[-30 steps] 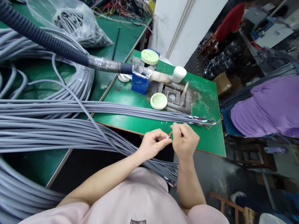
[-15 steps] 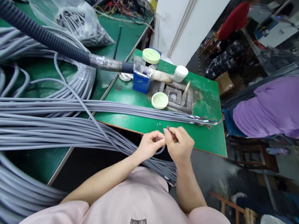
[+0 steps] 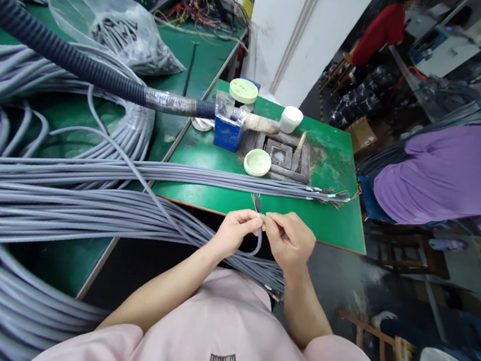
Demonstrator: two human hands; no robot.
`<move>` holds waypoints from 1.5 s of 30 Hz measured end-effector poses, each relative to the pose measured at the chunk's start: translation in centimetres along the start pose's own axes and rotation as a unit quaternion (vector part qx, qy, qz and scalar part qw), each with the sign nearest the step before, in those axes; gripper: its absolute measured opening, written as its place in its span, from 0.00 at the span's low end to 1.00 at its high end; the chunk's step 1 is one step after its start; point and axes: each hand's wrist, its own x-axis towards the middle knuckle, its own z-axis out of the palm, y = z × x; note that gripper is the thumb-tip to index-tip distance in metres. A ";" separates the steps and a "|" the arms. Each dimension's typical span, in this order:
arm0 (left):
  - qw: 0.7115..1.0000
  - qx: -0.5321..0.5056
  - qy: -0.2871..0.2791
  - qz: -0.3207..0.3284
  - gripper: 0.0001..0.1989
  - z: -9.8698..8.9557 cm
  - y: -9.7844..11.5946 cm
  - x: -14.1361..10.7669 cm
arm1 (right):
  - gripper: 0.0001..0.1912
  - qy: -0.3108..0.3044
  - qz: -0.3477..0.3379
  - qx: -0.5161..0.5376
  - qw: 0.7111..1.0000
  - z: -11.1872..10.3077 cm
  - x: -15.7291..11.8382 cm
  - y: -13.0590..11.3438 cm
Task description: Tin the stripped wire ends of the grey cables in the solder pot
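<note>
Cable (image 3: 258,244) at the bench's (image 3: 339,229) near edge. Left hand (image 3: 234,233) pinches it just below splayed wires (image 3: 256,202); right hand (image 3: 291,238) pinched closed beside, contents unclear. Likely light, springy; wires delicate, so grip the jacket.

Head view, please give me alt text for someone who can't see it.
A person's left hand pinches a gray cable, its colored wires fanning out, with the right hand close beside it. In front, a bundle of gray cables lies across a green table.
</note>
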 end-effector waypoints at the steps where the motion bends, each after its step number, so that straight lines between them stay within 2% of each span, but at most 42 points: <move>1: 1.000 -0.019 -0.009 -0.013 0.19 -0.1 0.2 0.0 | 0.04 -0.002 -0.010 0.005 1.000 -0.1 0.1 0.0; 7: 0.989 -0.114 -0.062 -0.076 0.20 -0.8 1.6 -0.3 | 0.09 -0.018 -0.085 0.045 0.995 -0.8 0.4 0.3; 12: 0.982 -0.130 -0.110 -0.078 0.21 -1.3 1.8 -0.4 | 0.15 -0.059 -0.136 0.055 0.987 -1.1 0.2 0.4; 16: 0.979 -0.136 -0.129 -0.078 0.20 -1.5 1.6 -0.5 | 0.15 -0.059 -0.146 0.053 0.986 -1.2 0.1 0.1; 26: 0.980 -0.103 -0.154 -0.074 0.19 -1.9 0.9 -0.4 | 0.12 -0.024 -0.105 0.059 0.992 -1.6 2.1 -0.6; 30: 0.979 -0.089 -0.167 -0.077 0.19 -1.9 0.9 -0.5 | 0.08 -0.055 -0.083 0.039 0.994 -1.6 2.9 -0.8; 36: 0.980 -0.047 -0.173 -0.085 0.20 -1.6 0.9 -0.6 | 0.10 -0.084 -0.061 0.061 0.993 -1.6 3.9 -1.1; 45: 0.976 -0.002 -0.211 -0.055 0.19 -1.4 1.1 -0.5 | 0.13 -0.159 0.052 0.101 0.981 -1.5 4.6 -1.9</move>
